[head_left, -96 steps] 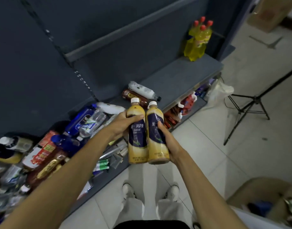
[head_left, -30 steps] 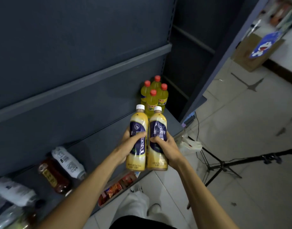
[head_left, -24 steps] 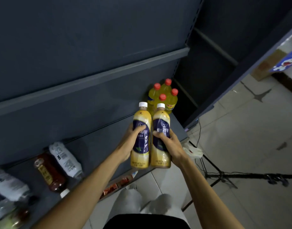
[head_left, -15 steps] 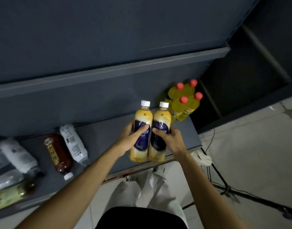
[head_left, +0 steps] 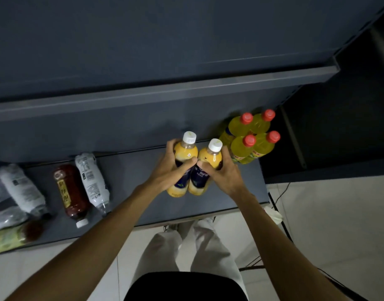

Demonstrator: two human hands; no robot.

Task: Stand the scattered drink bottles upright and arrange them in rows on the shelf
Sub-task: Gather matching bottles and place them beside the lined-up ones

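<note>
Two orange drink bottles with white caps and dark blue labels stand side by side over the grey shelf (head_left: 143, 205). My left hand (head_left: 171, 168) grips the left orange bottle (head_left: 185, 152). My right hand (head_left: 222, 172) grips the right orange bottle (head_left: 211, 158). Their bases are at the shelf board; whether they touch it I cannot tell. Just to their right, several yellow bottles with red caps (head_left: 250, 135) stand upright in a block at the shelf's right end.
Further left on the shelf lie a white-labelled clear bottle (head_left: 92, 181), a dark red bottle (head_left: 70, 192), another white bottle (head_left: 21, 187) and more bottles at the frame's left edge. An upper shelf lip (head_left: 165, 92) overhangs. A black stand leg and cable cross the tiled floor (head_left: 329, 213) at right.
Both hands have carried the two orange bottles forward and down onto the shelf, close beside the yellow bottles. The view has tilted to look more straight down.
</note>
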